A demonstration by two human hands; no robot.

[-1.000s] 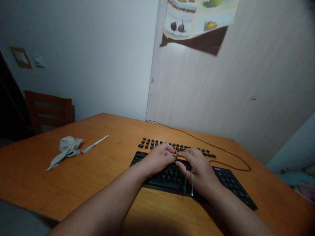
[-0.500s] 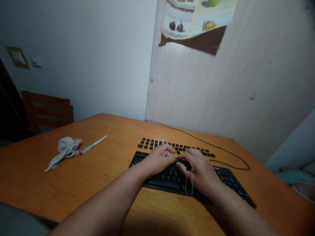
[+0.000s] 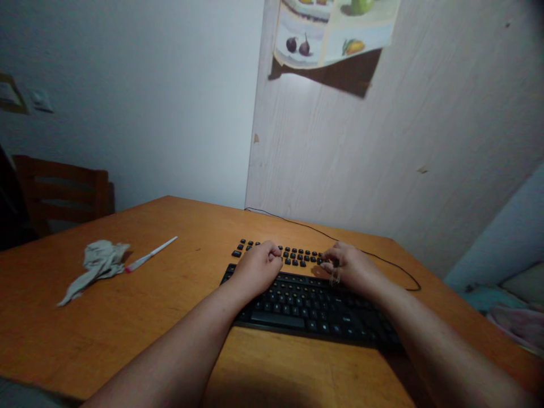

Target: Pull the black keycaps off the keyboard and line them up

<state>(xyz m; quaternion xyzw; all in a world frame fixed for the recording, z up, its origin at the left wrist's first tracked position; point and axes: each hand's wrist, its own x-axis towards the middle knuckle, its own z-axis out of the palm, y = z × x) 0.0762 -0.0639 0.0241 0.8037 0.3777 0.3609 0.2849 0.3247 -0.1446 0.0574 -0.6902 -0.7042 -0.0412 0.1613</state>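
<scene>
A black keyboard [image 3: 278, 318] lies on the table, its upper rows partly bare of keycaps. Behind it, loose black keycaps [image 3: 294, 262] stand in rows on the wood. My left hand [image 3: 260, 265] is closed over the keyboard's upper left part; anything inside its curled fingers is hidden. Past the keyboard's back edge, my right hand [image 3: 355, 269] has its fingertips down at the right end of the keycap rows. Thin wire loops of a keycap puller [image 3: 335, 276] stick out from under that palm. Whether the fingertips also pinch a keycap is not clear.
On the left of the table [image 3: 170, 334] lie a crumpled grey cloth [image 3: 100, 263] and a white brush-like stick [image 3: 152, 254] with a pink end. A black cable [image 3: 297, 221] curves behind the keycaps. A wooden chair [image 3: 68, 190] stands beyond the left edge.
My hands, together over the keyboard before, are now apart. The right one has gone away to the keycap rows with the wire puller; the left stays closed. The view has shifted slightly right.
</scene>
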